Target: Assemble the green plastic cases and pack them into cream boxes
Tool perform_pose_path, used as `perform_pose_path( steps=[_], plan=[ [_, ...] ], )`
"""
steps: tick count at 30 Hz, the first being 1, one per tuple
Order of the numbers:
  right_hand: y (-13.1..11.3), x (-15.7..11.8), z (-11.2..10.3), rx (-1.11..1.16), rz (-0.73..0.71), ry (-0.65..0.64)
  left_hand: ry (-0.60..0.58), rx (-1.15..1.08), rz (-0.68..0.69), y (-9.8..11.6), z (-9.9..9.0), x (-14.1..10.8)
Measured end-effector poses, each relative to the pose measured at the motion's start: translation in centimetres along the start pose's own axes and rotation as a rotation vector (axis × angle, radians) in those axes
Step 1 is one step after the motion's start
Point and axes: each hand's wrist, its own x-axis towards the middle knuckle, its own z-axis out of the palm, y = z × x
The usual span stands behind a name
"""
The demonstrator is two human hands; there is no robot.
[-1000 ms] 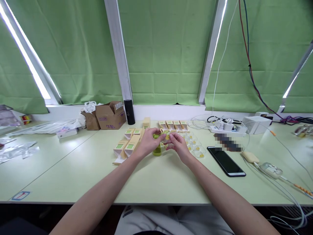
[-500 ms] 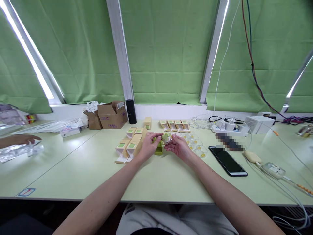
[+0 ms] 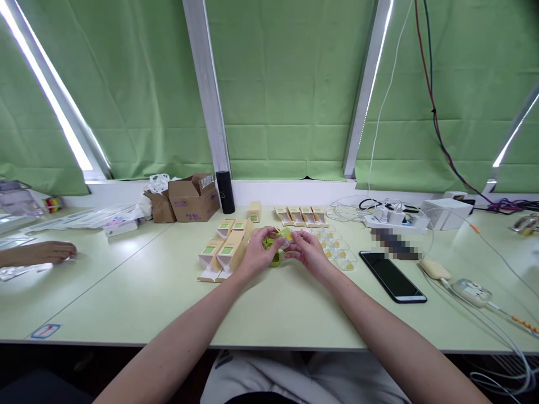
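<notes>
Between my two hands is a small clear container point(image 3: 287, 235) with green and yellow on it. My left hand point(image 3: 261, 250) pinches its left side, and my right hand point(image 3: 310, 250) grips its right side. Just under my left fingers sits a green tray point(image 3: 274, 260), partly hidden. Open cream boxes with green labels point(image 3: 228, 249) stand left of my left hand. To the right of my right hand lie several clear containers with yellow centres point(image 3: 346, 264).
A row of cream boxes point(image 3: 301, 214) stands behind my hands, near a single box point(image 3: 254, 211). A black phone point(image 3: 392, 277) and cables lie right. Back left are a cardboard box point(image 3: 193, 197) and black cylinder point(image 3: 225, 192). Another person's hand point(image 3: 59, 251) rests far left.
The small container has turned between my fingers, and yellow now shows at its right. At far left, the other person's hand has moved right and slightly down over the clear plastic.
</notes>
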Motion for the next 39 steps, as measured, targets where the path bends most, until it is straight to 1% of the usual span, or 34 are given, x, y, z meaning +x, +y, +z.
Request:
perform_pose_path(
  steps=[3,7,11,14,18,24,27,30,32,34,39],
  plan=[
    [0.3,0.1,0.1,-0.067,-0.067,0.064,-0.020,-0.079,-0.016,0.1,0.0,0.1],
    [0.2,0.1,0.1,-0.144,-0.170,0.106,-0.091,-0.295,-0.064,0.1,-0.1,0.3],
    [-0.4,0.0,0.0,-0.179,-0.292,0.048,-0.135,-0.499,-0.074,0.0,-0.1,0.3],
    [-0.8,-0.3,-0.1,-0.243,-0.353,0.029,-0.131,-0.539,-0.077,0.0,-0.2,0.3],
    [-0.7,-0.7,0.1,-0.375,-0.436,0.015,-0.111,-0.492,-0.040,0.1,-0.2,0.2],
    [-0.3,-1.3,0.1,-0.663,-0.670,-0.010,-0.095,-0.406,0.057,-0.4,0.2,0.0],
    [-0.4,-1.5,0.0,-0.794,-0.761,-0.035,-0.029,-0.300,0.156,-0.6,0.3,-0.1],
    [-0.7,-1.6,0.0,-0.904,-0.817,-0.077,0.042,-0.184,0.259,-0.5,0.3,-0.3],
    [-0.7,-1.6,0.0,-0.947,-0.841,-0.104,0.059,-0.122,0.304,-0.4,0.3,-0.4],
    [-0.7,-1.6,0.0,-0.945,-0.837,-0.105,0.061,-0.080,0.329,-0.3,0.2,-0.5],
    [-0.1,-1.4,-0.2,-0.843,-0.736,-0.050,0.036,-0.035,0.332,0.3,-0.3,-0.7]
  ],
)
